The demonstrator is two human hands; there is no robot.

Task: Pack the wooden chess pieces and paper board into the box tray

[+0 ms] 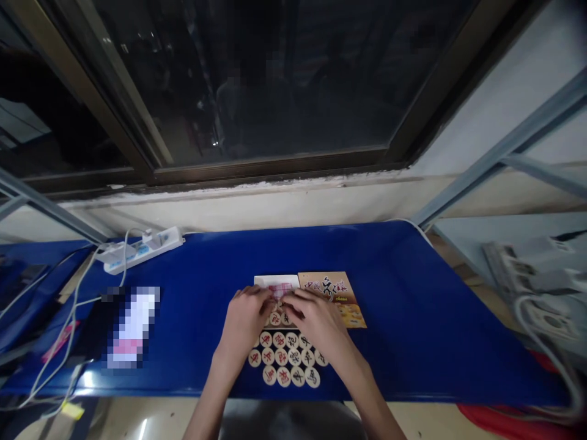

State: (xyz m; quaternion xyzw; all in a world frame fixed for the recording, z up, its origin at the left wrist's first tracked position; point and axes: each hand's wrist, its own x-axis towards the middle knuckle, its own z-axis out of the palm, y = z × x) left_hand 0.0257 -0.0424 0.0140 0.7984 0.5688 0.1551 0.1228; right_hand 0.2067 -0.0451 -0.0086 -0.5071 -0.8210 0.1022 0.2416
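Round game pieces lie in three rows at the lower centre of the frame, with more inside the open box just above them. The left hand bends over the box's left side, fingers curled and thumb fairly close to them; the right hand arches in from the other side, its fingers also bent, with little space between the two sets of fingertips. Whether either hand grips a piece cannot be told, since the fingers cover that spot.

The pieces are flat pale discs with a smooth look, marked with red characters towards the left and black ones towards the right. A pink-and-white patterned sheet shows in the upper part of the box. Against its right edge lies a tan printed lid, partly behind the right hand. Wrists and forearms hide the outer ends of the rows.

All this rests on a glossy blue tabletop. A white power strip with cables sits at centre left, and a dark window fills the top.
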